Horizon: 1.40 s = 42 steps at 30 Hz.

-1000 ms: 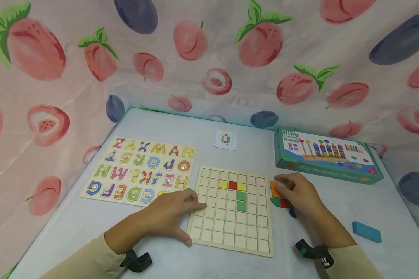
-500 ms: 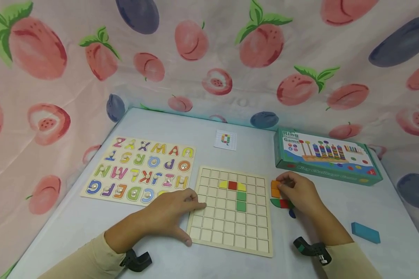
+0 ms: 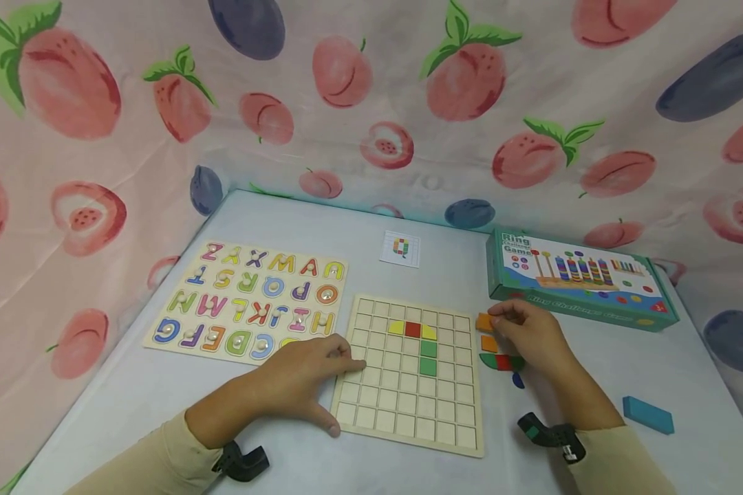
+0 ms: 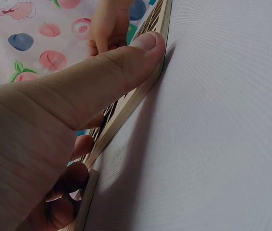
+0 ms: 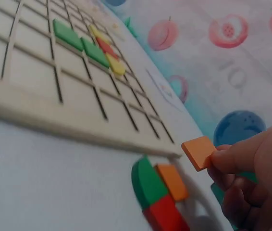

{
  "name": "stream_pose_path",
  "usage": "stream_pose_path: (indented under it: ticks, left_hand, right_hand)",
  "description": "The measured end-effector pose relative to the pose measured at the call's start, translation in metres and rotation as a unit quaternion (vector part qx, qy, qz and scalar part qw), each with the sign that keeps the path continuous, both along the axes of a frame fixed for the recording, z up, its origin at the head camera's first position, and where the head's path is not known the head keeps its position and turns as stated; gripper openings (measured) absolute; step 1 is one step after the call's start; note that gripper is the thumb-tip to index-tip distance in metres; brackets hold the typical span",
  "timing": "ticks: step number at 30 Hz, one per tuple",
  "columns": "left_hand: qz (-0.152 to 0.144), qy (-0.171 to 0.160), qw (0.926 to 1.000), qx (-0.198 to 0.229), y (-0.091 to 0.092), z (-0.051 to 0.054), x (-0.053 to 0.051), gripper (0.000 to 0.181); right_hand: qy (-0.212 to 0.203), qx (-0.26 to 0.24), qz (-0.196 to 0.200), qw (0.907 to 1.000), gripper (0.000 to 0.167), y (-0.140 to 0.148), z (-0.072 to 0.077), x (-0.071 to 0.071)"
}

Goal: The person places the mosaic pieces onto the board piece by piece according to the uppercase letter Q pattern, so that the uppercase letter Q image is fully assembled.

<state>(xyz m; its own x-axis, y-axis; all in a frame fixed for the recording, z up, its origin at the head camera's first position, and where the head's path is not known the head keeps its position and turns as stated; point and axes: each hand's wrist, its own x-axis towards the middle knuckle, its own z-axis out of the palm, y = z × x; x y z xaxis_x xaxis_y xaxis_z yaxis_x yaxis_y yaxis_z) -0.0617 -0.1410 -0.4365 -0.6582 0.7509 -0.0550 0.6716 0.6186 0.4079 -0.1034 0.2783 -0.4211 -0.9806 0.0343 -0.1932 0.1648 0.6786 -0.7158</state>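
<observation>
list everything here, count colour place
wooden grid: 1, pale, centre
placed tiles: 5, two yellow, one red, two green, in grid
loose squares: 2, orange, one pinched, one beside grid
other pieces: 4, two green, one red, one blue, right of grid
letter board: 1, multicoloured, left
card: 1, white, behind grid
box: 1, green, back right
block: 1, blue, right
table: 1, white, underneath
backdrop: 1, pink, behind
wrist devices: 2, black, wrists
sleeves: 2, beige, forearms
left hand: 1, on grid's left edge
right hand: 1, pinching orange square
</observation>
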Motion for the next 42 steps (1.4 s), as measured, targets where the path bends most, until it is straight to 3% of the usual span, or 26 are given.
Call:
stream_pose_path:
  ticks: [9,19,25,29,42]
  left_hand:
    - [0.001,0.002,1.0000,-0.004,0.000,0.000,0.001,0.101]
    - [0.003,-0.006,1.0000,0.000,-0.001,0.001,0.001,0.100]
    - [0.000,-0.002,1.0000,0.002,-0.001,0.000,0.000,0.100]
    - [-0.001,0.001,1.0000,0.004,0.000,0.000,-0.001,0.100]
    - [-0.001,0.002,1.0000,0.007,0.000,0.002,0.000,0.100]
  right_hand:
    - [0.023,-0.078,-0.001,0.9967,0.023,-0.031,0.004,-0.007]
    - [0.010,-0.138,0.006,0.9904,0.016,-0.083,-0.003,-0.006]
    - [0.007,-0.142,0.012,0.9897,0.009,-0.110,-0.010,0.009]
    - [0.029,-0.121,0.011,0.9922,0.008,-0.122,-0.014,0.017]
    - [0.078,-0.065,0.024,0.9945,0.005,-0.137,-0.026,0.025]
